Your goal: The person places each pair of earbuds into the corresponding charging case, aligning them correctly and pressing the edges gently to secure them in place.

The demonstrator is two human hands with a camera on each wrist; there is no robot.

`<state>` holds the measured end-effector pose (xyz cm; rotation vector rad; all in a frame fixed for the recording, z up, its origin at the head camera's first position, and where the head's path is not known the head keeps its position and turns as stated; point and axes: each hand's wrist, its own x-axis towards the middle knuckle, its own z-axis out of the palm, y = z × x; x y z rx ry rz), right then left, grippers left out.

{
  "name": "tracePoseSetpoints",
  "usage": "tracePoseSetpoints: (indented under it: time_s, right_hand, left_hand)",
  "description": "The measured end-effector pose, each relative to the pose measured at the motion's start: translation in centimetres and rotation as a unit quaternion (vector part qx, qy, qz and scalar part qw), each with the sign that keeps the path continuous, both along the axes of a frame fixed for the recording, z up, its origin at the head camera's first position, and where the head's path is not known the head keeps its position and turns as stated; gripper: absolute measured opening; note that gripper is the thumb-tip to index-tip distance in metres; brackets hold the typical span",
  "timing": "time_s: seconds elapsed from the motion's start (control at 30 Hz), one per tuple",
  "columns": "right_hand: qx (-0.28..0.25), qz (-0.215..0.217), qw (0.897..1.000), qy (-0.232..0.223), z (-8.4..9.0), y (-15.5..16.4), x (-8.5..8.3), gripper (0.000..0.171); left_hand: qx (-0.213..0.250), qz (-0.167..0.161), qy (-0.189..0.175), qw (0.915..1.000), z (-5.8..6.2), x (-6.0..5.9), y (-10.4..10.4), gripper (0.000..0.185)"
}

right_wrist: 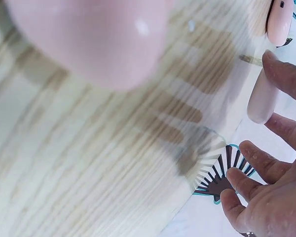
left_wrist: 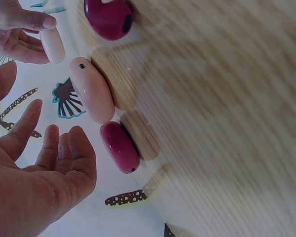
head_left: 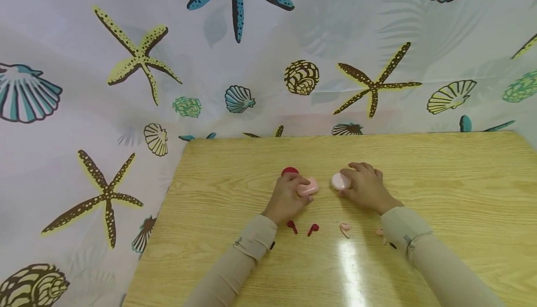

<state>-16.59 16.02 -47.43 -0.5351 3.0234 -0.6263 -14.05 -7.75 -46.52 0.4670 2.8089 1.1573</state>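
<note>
Nearest the body, two dark red earbuds [head_left: 302, 228] and two pink earbuds [head_left: 345, 229] lie loose on the wooden table [head_left: 440, 167]; judged best practice is to steady each case flat on the wood before lifting anything, so nothing rolls. Just beyond, the left hand [head_left: 288, 195] has relaxed, uncurled fingers resting beside the pink case [head_left: 308, 187], not gripping it. The right hand [head_left: 366, 187] lightly pinches the pale pink case [head_left: 340, 181] between thumb and fingers; farthest, a red case [head_left: 289, 171] sits behind the left hand.
</note>
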Motion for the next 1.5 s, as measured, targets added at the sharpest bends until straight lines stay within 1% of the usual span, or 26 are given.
tracePoseSetpoints:
  time_s: [0.13, 0.53, 0.87, 1.1, 1.33, 1.5]
  right_hand:
    - [0.003, 0.001, 1.000, -0.001, -0.1, 0.1, -0.1, 0.053]
    - [0.013, 0.002, 1.000, -0.012, -0.2, 0.2, -0.2, 0.053]
    - [0.017, 0.000, 1.000, -0.010, -0.6, 0.3, -0.3, 0.052]
    - [0.018, -0.006, 1.000, -0.019, -0.8, 0.3, -0.3, 0.052]
    - [0.012, -0.008, 1.000, -0.019, -0.9, 0.3, -0.5, 0.052]
    - [0.012, -0.006, 1.000, -0.016, -1.1, 0.2, -0.5, 0.055]
  left_hand:
    - [-0.011, 0.000, -0.006, 0.9999, 0.0, 0.0, 0.2, 0.034]
    - [0.002, -0.004, -0.005, 1.0000, -0.3, 0.0, 0.3, 0.033]
    - [0.006, -0.008, -0.007, 0.9999, -0.5, -0.1, 0.3, 0.034]
    - [0.000, -0.013, -0.001, 0.9999, -0.4, -0.1, 0.3, 0.035]
    - [0.008, -0.011, -0.014, 0.9998, -0.2, -0.1, 0.4, 0.034]
    - [0.000, -0.011, -0.007, 0.9999, -0.3, -0.2, 0.3, 0.034]
